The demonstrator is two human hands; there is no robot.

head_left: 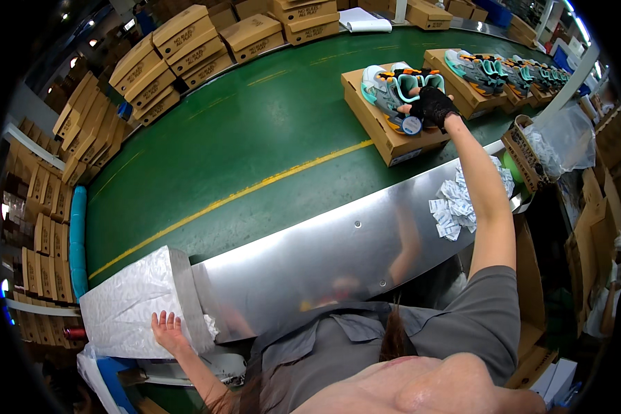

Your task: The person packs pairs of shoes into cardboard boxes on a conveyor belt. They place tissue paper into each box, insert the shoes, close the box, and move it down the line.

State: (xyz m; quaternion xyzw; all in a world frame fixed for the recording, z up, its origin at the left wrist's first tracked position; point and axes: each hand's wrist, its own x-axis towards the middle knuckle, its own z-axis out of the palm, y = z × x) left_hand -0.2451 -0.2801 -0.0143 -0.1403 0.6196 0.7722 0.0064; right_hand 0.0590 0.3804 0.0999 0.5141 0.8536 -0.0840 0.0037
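At the upper right, my right hand [431,107], in a black fingerless glove, is closed on a grey, mint and orange sneaker [386,103]. It grips around the shoe's collar; part of the grip is hidden. This sneaker and its mate lie on a closed brown shoebox [400,146] on the green conveyor belt. A round blue-and-white tag [412,125] shows below my fingers. At the lower left, my left hand [169,332] lies flat, fingers slightly apart, on a thick stack of white tissue paper [131,297].
A metal ledge [310,255] runs between me and the belt. Small white packets [455,203] are heaped on its right part, near an open carton [528,152]. More sneakers on boxes [476,72] line the belt at right. Stacked shoeboxes [186,41] stand beyond it.
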